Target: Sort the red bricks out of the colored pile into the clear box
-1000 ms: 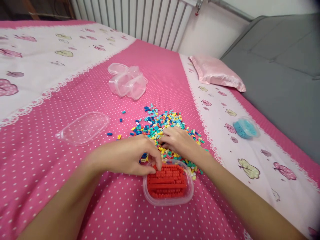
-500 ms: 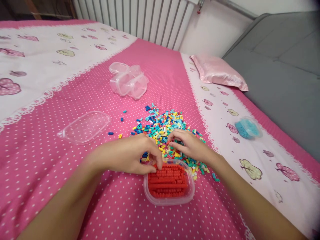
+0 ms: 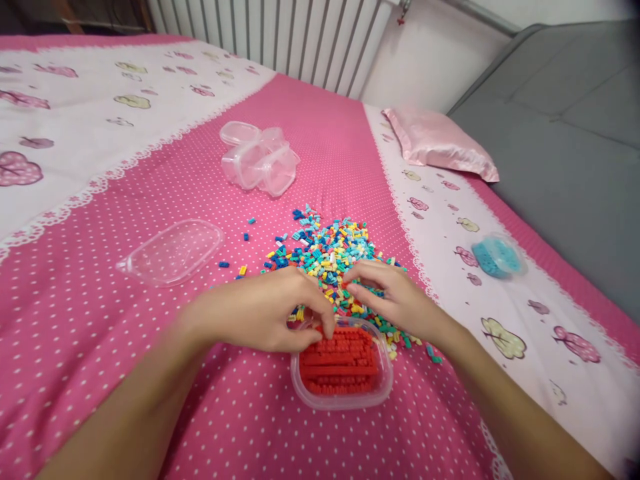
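- Left hand [image 3: 273,310]: center of frame, curled, thumb and index bent down onto the red bricks [image 3: 340,367] at the upper left of the tub. Fingertips close together; can't tell if a brick is pinched between them.
- Right hand [image 3: 397,297]: right of center, over the near right part of the pile, thumb and index pinching a small red brick [image 3: 346,284], as far as the blur allows.
- Clear tub [image 3: 345,402]: lower center, upright, red bricks packed in rows inside.
- Mixed brick pile [image 3: 345,250]: center, just above the tub; blue, yellow, teal, white, some red. Both hands partly cover it.
- Strays: yellow brick [image 3: 243,271] and blue brick [image 3: 223,265] left of the pile; teal brick [image 3: 434,359] to its right, near the right wrist.
- Clear lid [image 3: 175,253]: left of center, flat on the pink dotted bedding [image 3: 240,427].
- Clear containers [image 3: 260,163]: upper center-left, clustered together.
- Container of blue pieces [image 3: 500,257]: right side, on the white printed strip.
- Pink pillow [image 3: 440,143]: upper right, beside the grey headboard [image 3: 560,100].
- White radiator [image 3: 280,40]: top center, behind the bed.
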A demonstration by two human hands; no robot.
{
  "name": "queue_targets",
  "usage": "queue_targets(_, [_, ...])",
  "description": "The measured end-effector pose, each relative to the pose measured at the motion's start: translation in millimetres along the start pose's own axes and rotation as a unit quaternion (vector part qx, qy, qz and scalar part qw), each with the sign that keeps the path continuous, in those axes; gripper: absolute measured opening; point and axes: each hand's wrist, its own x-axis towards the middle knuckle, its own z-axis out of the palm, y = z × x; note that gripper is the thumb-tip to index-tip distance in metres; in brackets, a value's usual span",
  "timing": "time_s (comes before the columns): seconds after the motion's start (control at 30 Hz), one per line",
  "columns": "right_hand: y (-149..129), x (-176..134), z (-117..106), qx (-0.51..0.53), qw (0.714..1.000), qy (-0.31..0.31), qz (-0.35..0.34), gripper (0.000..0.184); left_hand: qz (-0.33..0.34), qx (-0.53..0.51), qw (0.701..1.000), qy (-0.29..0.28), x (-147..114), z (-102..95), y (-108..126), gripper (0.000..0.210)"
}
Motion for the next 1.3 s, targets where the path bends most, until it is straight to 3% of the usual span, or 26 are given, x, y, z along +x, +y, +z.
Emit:
queue_targets(0.13, [-33.9,-36.6,-16.9,0.018,0.998,-0.028,0.052,0.008,0.026,0.006,1.0,0.007,5.3,5.8,12.6,0.027])
queue_targets(0.3, [-56.4,-62.0,-9.0,0.013,0.997,-0.024,0.07,0.014,0.023,0.049,0.998,0.012,12.7,16.2,19.9,0.015])
queue_targets(0.43, [-56.6,-58.3,0.6,0.001,0.996,0.015,0.09,0.016,0.031,0.058,0.998,0.014,16.7,22.6,18.0,0.006])
queue_targets(0.67, [-57.3,-52.4,5.8,0.031,0.996,-0.007,0.082,0.014,0.038,0.059,0.997,0.038,16.8,24.9,16.2,0.008])
queue_targets(0.87, [-57.6,-57.7,8.8,0.013,0.995,0.015,0.093,0.016,0.036,0.085,0.996,0.013,17.9,25.3,16.0,0.01])
queue_targets(1.03, [-60.2,-63.5,8.1,0.01,0.995,0.023,0.099,0.007,0.014,0.07,0.997,-0.005,21.8,27.2,19.5,0.02])
queue_targets(1.3, [-70.3,-69.5,9.3,-0.006,0.993,0.047,0.105,0.013,0.02,0.07,0.997,-0.031,25.8,31.9,19.9,0.015])
